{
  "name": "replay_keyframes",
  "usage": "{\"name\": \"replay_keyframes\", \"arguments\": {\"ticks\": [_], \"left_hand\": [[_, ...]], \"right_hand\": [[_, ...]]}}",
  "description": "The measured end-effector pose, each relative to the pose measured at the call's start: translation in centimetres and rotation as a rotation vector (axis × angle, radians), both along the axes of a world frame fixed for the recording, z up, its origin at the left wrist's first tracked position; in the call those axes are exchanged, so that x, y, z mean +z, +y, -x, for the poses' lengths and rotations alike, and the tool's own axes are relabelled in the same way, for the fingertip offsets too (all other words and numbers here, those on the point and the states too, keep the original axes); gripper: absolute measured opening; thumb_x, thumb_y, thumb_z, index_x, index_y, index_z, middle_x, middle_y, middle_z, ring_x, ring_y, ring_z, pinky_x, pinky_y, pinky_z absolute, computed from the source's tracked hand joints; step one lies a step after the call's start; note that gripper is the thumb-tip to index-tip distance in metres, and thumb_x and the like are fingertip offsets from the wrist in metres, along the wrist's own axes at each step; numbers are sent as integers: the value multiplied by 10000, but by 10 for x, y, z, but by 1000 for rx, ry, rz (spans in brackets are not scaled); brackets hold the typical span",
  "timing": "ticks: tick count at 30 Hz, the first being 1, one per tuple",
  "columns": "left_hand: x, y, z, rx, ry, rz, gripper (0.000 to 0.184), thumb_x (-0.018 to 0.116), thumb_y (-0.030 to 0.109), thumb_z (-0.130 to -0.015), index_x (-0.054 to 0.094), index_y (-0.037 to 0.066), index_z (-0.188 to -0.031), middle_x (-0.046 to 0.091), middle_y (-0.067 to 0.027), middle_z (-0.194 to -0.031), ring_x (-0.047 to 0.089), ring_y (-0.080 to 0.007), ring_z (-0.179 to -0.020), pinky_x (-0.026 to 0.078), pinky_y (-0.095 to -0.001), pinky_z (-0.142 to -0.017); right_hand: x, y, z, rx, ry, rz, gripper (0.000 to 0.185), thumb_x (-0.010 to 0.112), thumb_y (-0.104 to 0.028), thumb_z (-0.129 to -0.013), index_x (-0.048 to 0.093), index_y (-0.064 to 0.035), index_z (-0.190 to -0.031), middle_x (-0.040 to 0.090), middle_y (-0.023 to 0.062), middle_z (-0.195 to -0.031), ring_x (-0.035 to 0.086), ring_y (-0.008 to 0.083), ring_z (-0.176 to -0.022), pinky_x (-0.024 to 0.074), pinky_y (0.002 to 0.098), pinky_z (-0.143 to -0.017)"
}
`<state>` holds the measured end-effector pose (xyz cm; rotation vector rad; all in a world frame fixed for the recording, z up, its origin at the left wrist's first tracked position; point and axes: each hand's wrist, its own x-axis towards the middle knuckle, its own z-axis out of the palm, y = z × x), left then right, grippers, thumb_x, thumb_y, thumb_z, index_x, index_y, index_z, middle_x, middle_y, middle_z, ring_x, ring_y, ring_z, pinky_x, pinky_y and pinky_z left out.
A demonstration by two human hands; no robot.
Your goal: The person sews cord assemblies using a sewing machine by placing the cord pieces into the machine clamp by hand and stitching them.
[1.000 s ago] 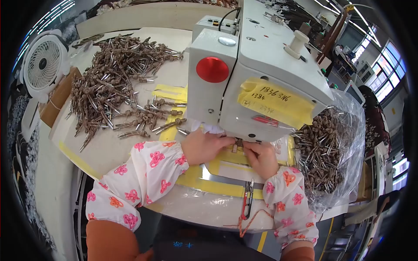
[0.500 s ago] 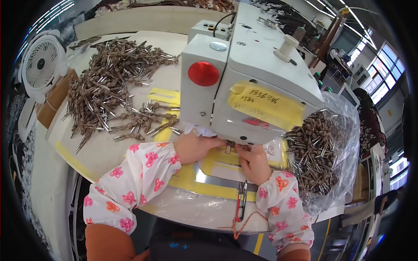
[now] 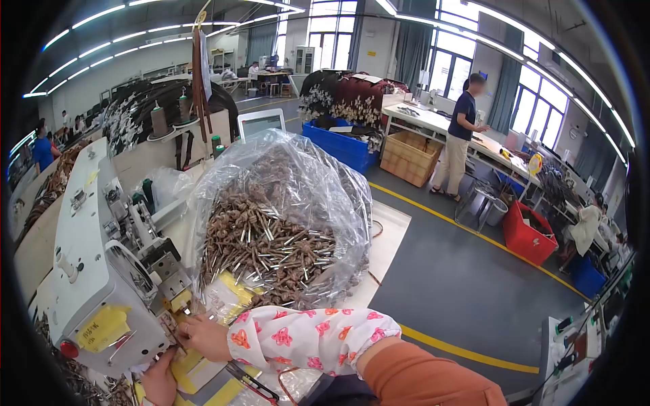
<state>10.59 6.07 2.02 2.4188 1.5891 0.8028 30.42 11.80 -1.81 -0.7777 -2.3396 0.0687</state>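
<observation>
My left hand (image 3: 160,383) is low at the left edge of the work, its fingertips pressed in under the head of a white sewing machine (image 3: 101,298). Beside it, my right hand (image 3: 206,338) is closed, thumb and fingers pinched near the needle area. Whatever small piece lies between my fingertips is too hidden to make out. Under both hands runs the machine bed with yellow tape (image 3: 186,372). Thread snips (image 3: 252,383) lie just right of my hands. Beyond my right hand is a clear plastic bag (image 3: 338,203) full of brown knotted cords (image 3: 267,247) with metal tips.
More knotted cords (image 3: 95,386) lie at the lower left behind the machine. Thread spools (image 3: 159,120) stand past the machine. Across the aisle are a blue bin (image 3: 336,147), a wooden crate (image 3: 409,157), a red bin (image 3: 528,233) and a standing person (image 3: 464,128).
The view has swung to the right and up, bringing the bag and the room into sight. Both hands stay at the machine's needle area. The left cord pile has mostly left the view.
</observation>
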Motion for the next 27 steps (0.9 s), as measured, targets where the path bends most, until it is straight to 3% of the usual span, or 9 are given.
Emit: {"name": "replay_keyframes", "arguments": {"ticks": [3, 5, 7, 9, 10, 19, 23, 27], "left_hand": [[0, 2, -1, 28, 38, -52, 294, 513, -3, -791, 655, 132, -1009, 604, -191, -893, 620, -358, -762, 492, -396, -648], [-4, -1, 0, 40, 33, -47, 329, 528, -17, -733, 675, 128, -989, 631, -161, -943, 592, -350, -894, 460, -415, -791], [17, -11, -6, 9, 88, 130, 369, 499, -21, -751, 648, 128, -1054, 615, -188, -922, 598, -361, -826, 479, -409, -718], [20, -9, -13, -24, 69, 9, 375, 491, -10, -766, 638, 139, -1077, 609, -192, -896, 601, -362, -790, 487, -399, -668], [13, -6, -9, -27, 140, -90, 362, 498, -3, -772, 640, 146, -1070, 618, -167, -896, 611, -341, -783, 492, -400, -671], [4, -5, -7, 13, 151, -161, 362, 529, 27, -765, 646, 200, -1061, 631, -125, -827, 625, -293, -738, 503, -374, -616], [6, -9, -6, 66, 150, 20, 338, 529, 27, -775, 645, 167, -1060, 616, -121, -904, 611, -315, -760, 498, -376, -638], [5, -9, -5, 57, 230, -70, 338, 533, 28, -777, 645, 168, -1063, 614, -118, -905, 610, -305, -746, 497, -373, -629]], "right_hand": [[6, 4, 0, 14, -52, -42, 232, 541, -94, -729, 635, -15, -926, 527, 100, -970, 490, 258, -987, 392, 374, -800], [2, 4, 0, -5, -124, 40, 232, 541, -94, -721, 633, -19, -921, 528, 95, -972, 491, 258, -991, 390, 373, -804], [1, -3, 2, 24, 17, 101, 233, 548, -93, -710, 633, -26, -917, 529, 88, -966, 497, 258, -979, 390, 368, -805], [13, -4, -4, -1, -90, 73, 233, 553, -92, -703, 631, -29, -913, 532, 83, -962, 505, 257, -960, 389, 364, -808], [14, -7, -3, -20, -59, 77, 225, 552, -84, -703, 631, -30, -907, 534, 80, -958, 507, 250, -953, 392, 358, -802], [9, -2, -2, -28, -10, 50, 171, 570, -115, -746, 652, -49, -882, 556, 49, -983, 526, 226, -961, 424, 352, -806], [18, -4, -8, -14, -92, 50, 253, 552, -84, -700, 643, -57, -935, 561, 36, -996, 524, 230, -981, 399, 352, -818], [16, -6, -7, -33, -120, 8, 235, 561, -98, -734, 647, -57, -949, 564, 42, -992, 529, 218, -970, 402, 349, -815]]}}
